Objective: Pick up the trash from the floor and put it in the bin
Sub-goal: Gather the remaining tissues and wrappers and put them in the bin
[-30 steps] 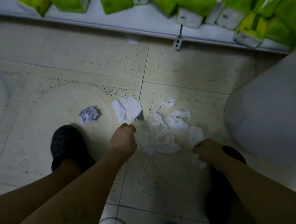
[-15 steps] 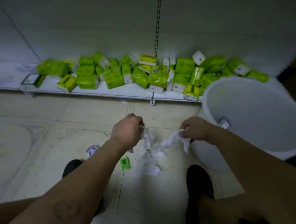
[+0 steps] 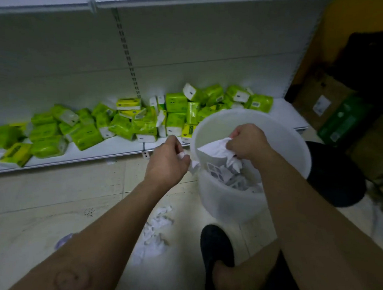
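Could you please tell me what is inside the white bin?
Crumpled white paper lies in the white bin; the right hand holds a tissue wad in its opening. The forearm and paper hide the bottom. The left hand holds a paper scrap at the rim.

Crumpled white tissue paper (image 3: 218,151) over a smooth translucent plastic bin (image 3: 225,201); behind it, glossy green plastic-wrapped tissue packs (image 3: 174,102).
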{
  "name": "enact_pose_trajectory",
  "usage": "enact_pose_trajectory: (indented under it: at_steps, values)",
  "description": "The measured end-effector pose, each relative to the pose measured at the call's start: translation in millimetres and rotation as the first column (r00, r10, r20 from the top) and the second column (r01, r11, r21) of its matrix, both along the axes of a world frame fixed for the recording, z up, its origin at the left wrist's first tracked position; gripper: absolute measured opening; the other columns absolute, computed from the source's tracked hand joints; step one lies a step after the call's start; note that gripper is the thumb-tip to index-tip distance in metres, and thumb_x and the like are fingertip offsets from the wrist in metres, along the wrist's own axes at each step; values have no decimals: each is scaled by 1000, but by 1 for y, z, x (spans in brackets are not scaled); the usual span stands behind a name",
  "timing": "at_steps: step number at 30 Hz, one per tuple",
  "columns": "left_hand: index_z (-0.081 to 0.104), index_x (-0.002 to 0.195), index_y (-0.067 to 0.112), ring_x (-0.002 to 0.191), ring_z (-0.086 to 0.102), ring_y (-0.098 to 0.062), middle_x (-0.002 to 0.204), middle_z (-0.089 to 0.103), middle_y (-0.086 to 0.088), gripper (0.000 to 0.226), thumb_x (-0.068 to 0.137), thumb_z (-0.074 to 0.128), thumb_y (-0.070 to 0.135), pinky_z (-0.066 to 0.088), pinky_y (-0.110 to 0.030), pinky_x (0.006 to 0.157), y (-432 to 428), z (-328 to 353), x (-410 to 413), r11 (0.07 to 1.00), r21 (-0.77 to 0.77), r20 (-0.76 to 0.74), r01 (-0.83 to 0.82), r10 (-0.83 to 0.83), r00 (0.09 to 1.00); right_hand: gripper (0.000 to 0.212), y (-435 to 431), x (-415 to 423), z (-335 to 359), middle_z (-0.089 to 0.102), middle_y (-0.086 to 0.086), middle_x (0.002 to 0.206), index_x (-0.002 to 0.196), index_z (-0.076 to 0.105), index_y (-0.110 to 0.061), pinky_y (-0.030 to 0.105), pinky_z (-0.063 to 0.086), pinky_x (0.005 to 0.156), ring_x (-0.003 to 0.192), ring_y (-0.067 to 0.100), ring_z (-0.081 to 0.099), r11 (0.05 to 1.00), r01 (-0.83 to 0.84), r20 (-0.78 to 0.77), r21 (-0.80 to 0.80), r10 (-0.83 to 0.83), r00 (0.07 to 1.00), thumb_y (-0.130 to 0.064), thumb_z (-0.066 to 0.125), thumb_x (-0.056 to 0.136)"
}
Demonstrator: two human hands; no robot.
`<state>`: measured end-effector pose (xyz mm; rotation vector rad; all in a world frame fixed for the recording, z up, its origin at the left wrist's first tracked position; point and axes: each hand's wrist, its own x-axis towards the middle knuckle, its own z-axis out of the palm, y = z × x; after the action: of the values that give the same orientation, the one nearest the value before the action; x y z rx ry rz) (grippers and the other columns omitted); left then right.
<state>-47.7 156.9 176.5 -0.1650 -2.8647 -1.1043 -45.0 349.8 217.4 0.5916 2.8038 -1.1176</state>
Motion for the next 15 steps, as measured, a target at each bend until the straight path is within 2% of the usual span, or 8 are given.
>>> enact_pose_trajectory:
  at_steps: [2,4,6,7,10,15]
  values:
    - [48,73,23,63,52,-10,65,56,11,15,77,63,20,36,-24,53,22,-5,-10,998,68,-30,8,-6,1000,6,20,-4,-7,59,17,86,82,59,-11,42,57,85,99,36,66,997,78,7,-29,-78,997,-6,58,81]
    - [53,78,23,70,56,-13,73,59,10,11,78,63,19,35,-23,57,42,-10,-18,992,125,-31,8,-5,1000,8,39,-3,-15,63,21,92,87,63,-5,40,56,88,100,36,65,993,111,11,27,-111,994,-10,58,82]
    - [56,91,21,86,59,-18,88,61,6,15,79,65,19,39,-23,68,59,-15,-26,987,160,-20,16,-13,1000,30,53,-1,-25,66,20,113,107,65,-3,37,51,93,108,34,62,989,108,16,99,-110,994,-19,62,82]
    - [57,102,19,96,60,-21,99,62,3,24,80,67,21,41,-25,74,65,-17,-28,988,152,-10,31,-30,1000,42,56,1,-28,62,17,124,120,60,-7,36,48,97,115,33,58,989,101,29,103,-105,994,-24,65,82]
    - [47,131,17,122,49,-25,133,53,-6,59,79,71,30,45,-36,97,67,-22,-30,996,-2,49,84,-84,995,65,56,3,-33,48,13,141,138,45,-15,37,42,103,128,31,47,992,37,69,117,-45,997,-33,66,80]
    - [47,133,22,128,44,-24,138,51,-3,62,78,71,38,40,-42,103,24,-29,-12,967,-214,120,139,-115,986,70,23,2,-33,45,13,142,143,37,-21,38,40,106,128,30,46,977,-161,151,142,140,979,-34,63,80]
